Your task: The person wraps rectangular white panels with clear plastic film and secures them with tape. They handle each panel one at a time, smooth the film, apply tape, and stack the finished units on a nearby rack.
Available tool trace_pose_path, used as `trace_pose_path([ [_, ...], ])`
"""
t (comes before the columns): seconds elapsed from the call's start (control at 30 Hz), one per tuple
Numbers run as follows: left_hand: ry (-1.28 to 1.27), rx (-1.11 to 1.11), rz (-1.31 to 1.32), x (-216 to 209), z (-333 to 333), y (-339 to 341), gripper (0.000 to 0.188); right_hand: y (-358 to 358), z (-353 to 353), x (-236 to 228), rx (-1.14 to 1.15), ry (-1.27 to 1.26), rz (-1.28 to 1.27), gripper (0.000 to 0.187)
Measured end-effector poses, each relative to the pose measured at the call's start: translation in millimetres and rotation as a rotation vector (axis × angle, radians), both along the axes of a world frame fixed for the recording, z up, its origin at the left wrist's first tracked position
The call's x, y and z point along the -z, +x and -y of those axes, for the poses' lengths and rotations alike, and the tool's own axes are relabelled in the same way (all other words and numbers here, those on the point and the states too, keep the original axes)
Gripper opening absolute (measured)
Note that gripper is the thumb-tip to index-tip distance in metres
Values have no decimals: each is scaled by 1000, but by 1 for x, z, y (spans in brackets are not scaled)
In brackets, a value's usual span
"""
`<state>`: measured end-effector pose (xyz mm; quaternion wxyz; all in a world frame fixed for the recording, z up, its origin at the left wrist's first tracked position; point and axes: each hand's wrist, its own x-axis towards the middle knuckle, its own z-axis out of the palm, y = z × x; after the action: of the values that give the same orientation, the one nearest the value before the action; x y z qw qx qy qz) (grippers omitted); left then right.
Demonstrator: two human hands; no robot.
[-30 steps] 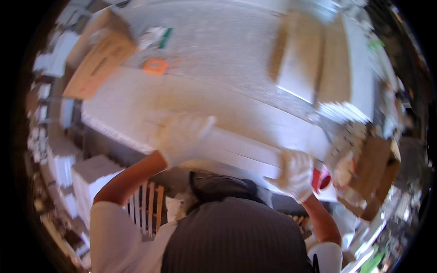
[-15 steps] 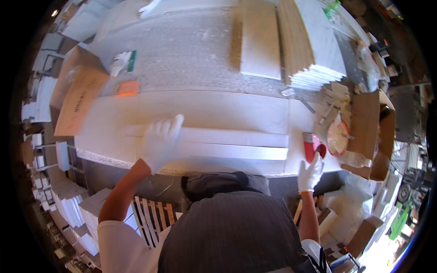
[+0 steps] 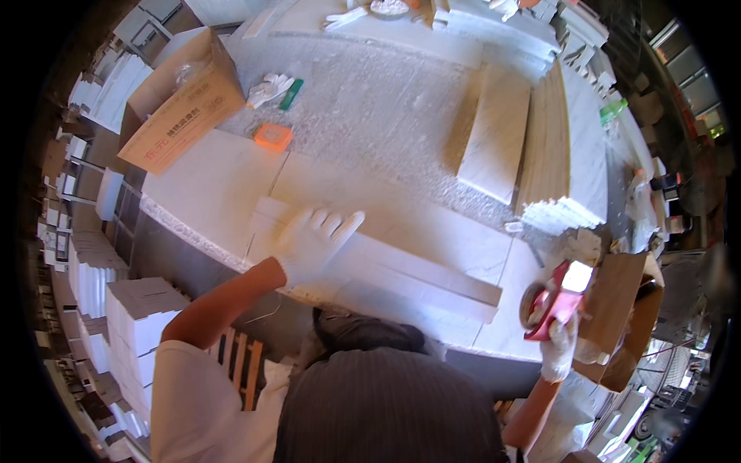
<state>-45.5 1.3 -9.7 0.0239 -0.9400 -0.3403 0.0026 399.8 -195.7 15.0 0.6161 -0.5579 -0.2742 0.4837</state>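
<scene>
Tape dispenser (image 3: 565, 302), red as it appears, is now up in the right hand (image 3: 559, 349); half a second ago it stood on the pale slabs with that glove reaching beside it. This means the right hand is now occupied, its fingers wrapped around the dispenser's near end. It is held over the right end of the slabs (image 3: 432, 222), just left of the open carton (image 3: 614, 299). Its long axis slants from lower left to upper right, the bright, whitish end pointing away from the person and slightly right, the round roll on its left side. Left of it lie long pale strips (image 3: 421, 275), their length running from upper left down to lower right. Over their left part the left hand (image 3: 315, 243) lies palm down, fingers extended, not clasping anything visible. Farther out are an orange box (image 3: 273, 137) and a slab stack (image 3: 580, 158).
</scene>
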Motion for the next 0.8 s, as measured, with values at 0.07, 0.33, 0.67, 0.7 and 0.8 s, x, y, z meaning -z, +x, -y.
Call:
trace_pose_path([
  [0.07, 91, 39, -15, 11, 0, -7, 85, -28, -26, -13, -138, 58, -54, 80],
  [0.33, -35, -10, -33, 0, -1, 0, 82, -147, -114, -6, -791, 29, 208, 55],
  [0.67, 62, 104, 160, 15, -3, -15, 66, -172, -135, -17, -918, -260, -104, 45],
  [0.7, -10, 31, 253, 7, -1, -16, 69, -171, -135, -15, -927, -266, -115, 45],
  [0.8, -311, -197, 641, -23, 12, -8, 67, -164, -134, -16, -964, -278, -120, 43],
])
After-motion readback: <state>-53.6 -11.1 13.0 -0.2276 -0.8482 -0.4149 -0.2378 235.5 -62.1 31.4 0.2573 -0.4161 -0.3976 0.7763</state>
